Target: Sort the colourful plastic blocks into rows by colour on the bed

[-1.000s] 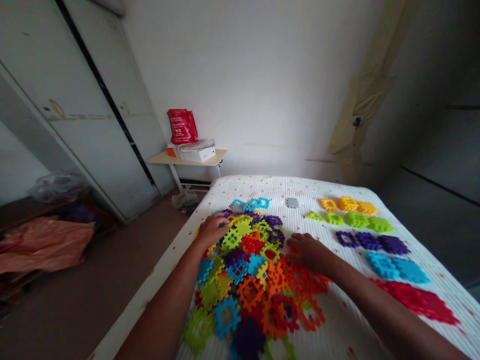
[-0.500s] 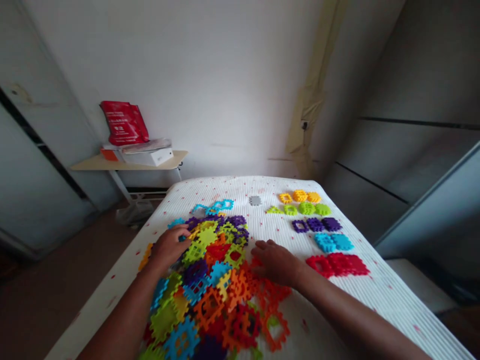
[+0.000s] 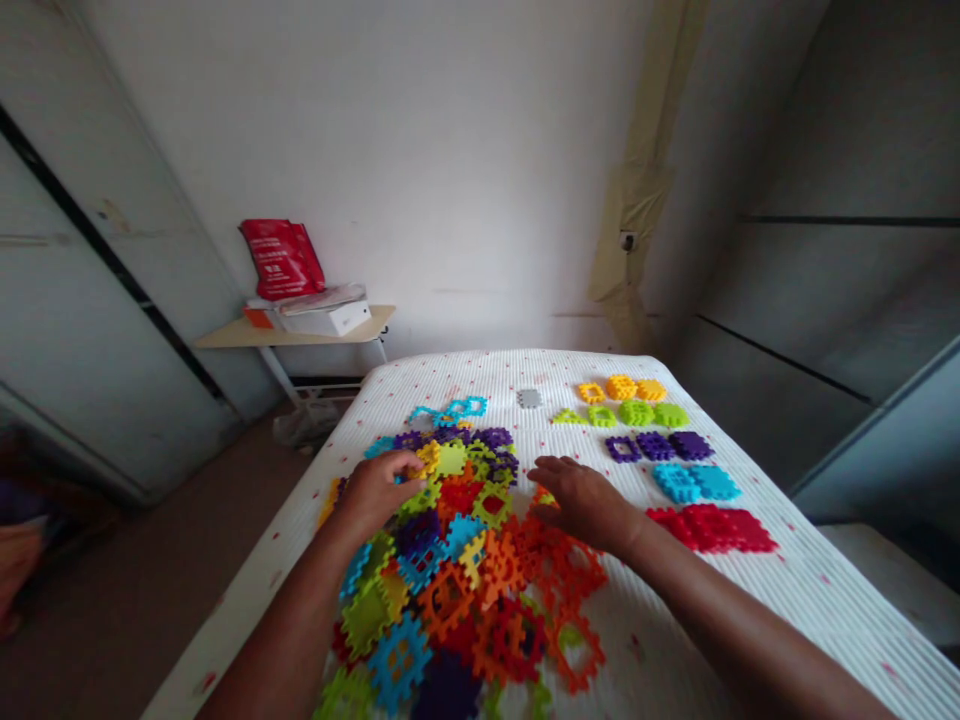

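Note:
My left hand point(image 3: 386, 490) is at the upper left of a heap of notched plastic tiles. Its thumb and fingers are curved around the edge of a yellow tile point(image 3: 428, 458). A light green tile point(image 3: 451, 460) lies just beside it. My right hand point(image 3: 581, 500) hovers at the heap's right edge, palm down with fingers stretched out. Below it lie orange tiles point(image 3: 566, 570); a small yellow-orange bit shows between thumb and fingers. Nearer me, the heap mixes blue tiles point(image 3: 400, 662), purple tiles point(image 3: 448, 685) and other colours.
Sorted rows line the right: yellow tiles point(image 3: 621, 387), green tiles point(image 3: 636, 412), purple tiles point(image 3: 655, 446), blue tiles point(image 3: 675, 482) and red tiles point(image 3: 712, 528). A grey tile point(image 3: 529, 399) lies farther back. Behind left, a side table point(image 3: 225, 335) bears boxes and a red bag point(image 3: 281, 260).
The view has shifted slightly left. My left hand has moved right across the heap to the yellow tile, which has shifted a little. My right hand has lifted slightly off the orange tiles.

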Motion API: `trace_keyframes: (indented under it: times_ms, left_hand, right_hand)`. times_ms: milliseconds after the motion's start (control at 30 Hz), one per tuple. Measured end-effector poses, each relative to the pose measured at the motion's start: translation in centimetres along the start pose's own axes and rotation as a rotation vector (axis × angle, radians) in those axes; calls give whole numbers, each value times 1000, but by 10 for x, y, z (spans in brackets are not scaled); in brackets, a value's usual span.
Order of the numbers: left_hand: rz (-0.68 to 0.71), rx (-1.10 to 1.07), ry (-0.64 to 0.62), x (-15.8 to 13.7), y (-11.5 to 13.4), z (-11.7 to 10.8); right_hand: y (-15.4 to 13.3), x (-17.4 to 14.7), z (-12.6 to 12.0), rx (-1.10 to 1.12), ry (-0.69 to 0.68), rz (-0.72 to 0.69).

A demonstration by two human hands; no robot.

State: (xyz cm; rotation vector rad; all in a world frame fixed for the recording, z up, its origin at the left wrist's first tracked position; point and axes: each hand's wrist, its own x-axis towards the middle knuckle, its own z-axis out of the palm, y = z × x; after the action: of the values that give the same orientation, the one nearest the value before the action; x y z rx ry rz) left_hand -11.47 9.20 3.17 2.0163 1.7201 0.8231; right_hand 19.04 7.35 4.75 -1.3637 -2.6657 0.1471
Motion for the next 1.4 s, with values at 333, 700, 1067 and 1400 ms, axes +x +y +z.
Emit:
trace_keyframes:
  times_ms: [333, 700, 1067, 1400]
  left_hand:
    - [89, 327, 75, -14, 40, 13]
    - [411, 516, 162, -18, 55, 35]
    - [475, 457, 237, -14, 48, 47]
    - [293, 368, 362, -13, 27, 20]
  right_hand:
    - [-7, 31, -12, 204, 222, -182]
    - [-24, 62, -5, 99, 194, -385]
    - [17, 70, -7, -48, 176, -290]
    - [199, 92, -49, -411, -94, 322]
